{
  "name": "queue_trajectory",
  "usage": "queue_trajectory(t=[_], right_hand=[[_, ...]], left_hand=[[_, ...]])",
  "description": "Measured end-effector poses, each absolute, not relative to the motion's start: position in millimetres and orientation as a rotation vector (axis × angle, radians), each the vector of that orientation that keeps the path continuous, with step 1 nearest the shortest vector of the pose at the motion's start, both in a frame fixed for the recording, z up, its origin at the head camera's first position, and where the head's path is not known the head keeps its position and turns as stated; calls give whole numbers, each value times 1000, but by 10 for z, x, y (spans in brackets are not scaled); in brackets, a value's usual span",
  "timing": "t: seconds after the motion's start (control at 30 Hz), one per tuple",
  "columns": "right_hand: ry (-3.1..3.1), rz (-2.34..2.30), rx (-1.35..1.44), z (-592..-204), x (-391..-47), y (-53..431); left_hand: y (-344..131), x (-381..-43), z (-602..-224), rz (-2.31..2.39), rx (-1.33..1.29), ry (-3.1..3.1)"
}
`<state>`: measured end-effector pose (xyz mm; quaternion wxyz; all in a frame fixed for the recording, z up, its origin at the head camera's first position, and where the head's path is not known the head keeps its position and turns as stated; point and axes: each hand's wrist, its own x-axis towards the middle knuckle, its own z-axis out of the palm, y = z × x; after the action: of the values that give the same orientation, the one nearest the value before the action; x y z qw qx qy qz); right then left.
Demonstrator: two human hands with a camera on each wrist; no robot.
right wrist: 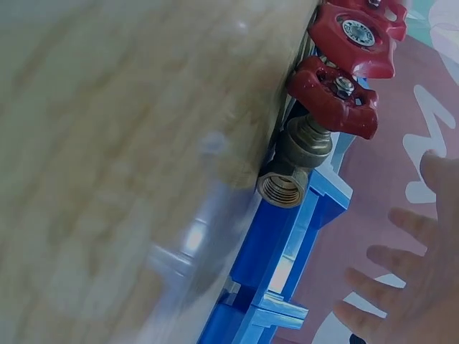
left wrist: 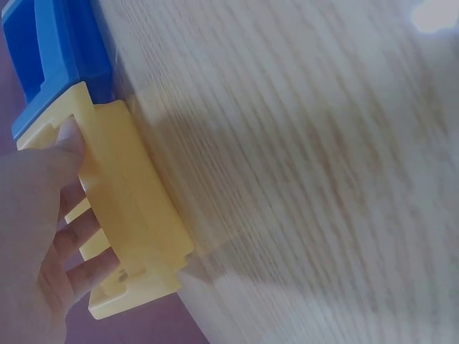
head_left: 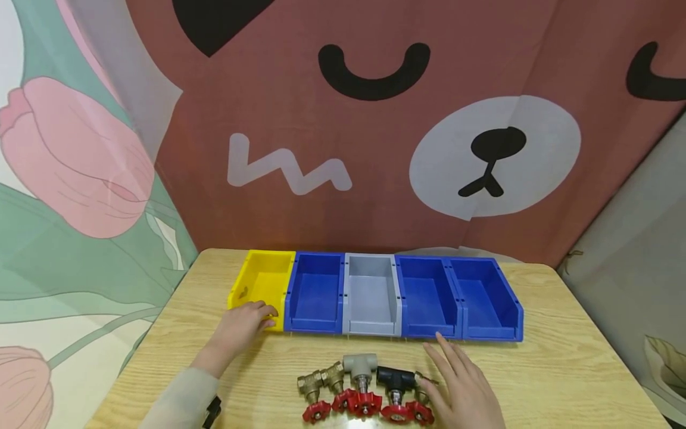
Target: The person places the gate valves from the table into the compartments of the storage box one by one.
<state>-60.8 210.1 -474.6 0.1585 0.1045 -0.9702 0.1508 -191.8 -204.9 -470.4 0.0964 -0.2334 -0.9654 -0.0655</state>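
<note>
My left hand [head_left: 243,325] is at the front of the yellow bin [head_left: 265,274], its spread fingers reaching over the low front lip. In the left wrist view the thumb [left wrist: 69,140] lies at the bin's corner beside the blue bin. Above the right end of a row of valves, my right hand [head_left: 463,387] holds nothing, its fingers spread. Nearest to it is a brass valve [right wrist: 305,143] with a red handwheel. The row also has a black tee-shaped valve [head_left: 395,376], a grey valve [head_left: 360,362] in the middle and brass valves [head_left: 309,384] at the left.
Right of the yellow bin stand a blue bin [head_left: 316,292], a grey bin [head_left: 371,292] and two more blue bins [head_left: 485,292], joined side by side. They sit toward the back of the wooden table [head_left: 568,369]. A printed curtain [head_left: 375,220] hangs behind.
</note>
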Motion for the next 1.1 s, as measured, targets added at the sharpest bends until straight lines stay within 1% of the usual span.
queue_trajectory(t=[0.57,0.7,1.1], right_hand=[[-3012,381,372,-4785,-552,2098],[-3125,405,379,-4747,-554,2097],[-3189,443,485,-4778,-561,2126]], left_hand=[[-2042,-1947,-4675,-133,-725,-2861],[-2028,-1945,-4655,-97,-711,-2864],[-1985,-1949,-4638,-140,-657,-2920]])
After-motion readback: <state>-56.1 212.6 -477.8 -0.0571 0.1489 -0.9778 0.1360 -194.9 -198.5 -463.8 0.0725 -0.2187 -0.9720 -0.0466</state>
